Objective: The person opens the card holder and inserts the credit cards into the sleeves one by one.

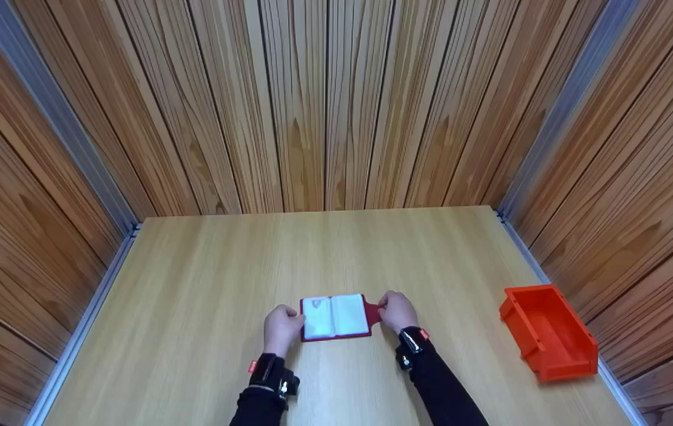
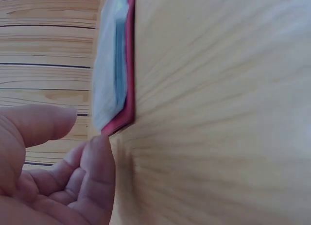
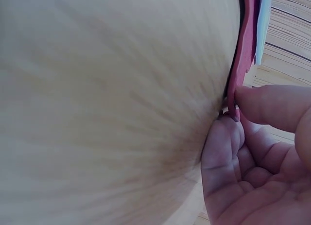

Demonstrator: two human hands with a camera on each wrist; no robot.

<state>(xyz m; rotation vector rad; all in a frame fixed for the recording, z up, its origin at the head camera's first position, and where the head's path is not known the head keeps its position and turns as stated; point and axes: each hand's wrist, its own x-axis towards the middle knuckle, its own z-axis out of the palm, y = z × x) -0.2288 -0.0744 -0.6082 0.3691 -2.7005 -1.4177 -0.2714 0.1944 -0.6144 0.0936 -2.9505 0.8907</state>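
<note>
A small red card holder (image 1: 337, 338) with clear plastic sleeves (image 1: 350, 315) lies spread open at the middle of the table, near the front. Its strap flap (image 1: 373, 313) points right. Thumb and fingers of my right hand (image 1: 398, 311) pinch the end of that flap, and the right wrist view shows the red strap (image 3: 236, 89) caught between them. At the holder's left edge is my left hand (image 1: 283, 328). In the left wrist view, its fingertips (image 2: 98, 147) are right at the red cover's corner, while the thumb (image 2: 46, 123) stands apart from them.
An orange-red plastic bin (image 1: 549, 334) stands on the right side of the table (image 1: 224, 266). Wood-plank walls (image 1: 312, 106) rise at the back and both sides, with metal strips (image 1: 522, 251) along the table's side edges.
</note>
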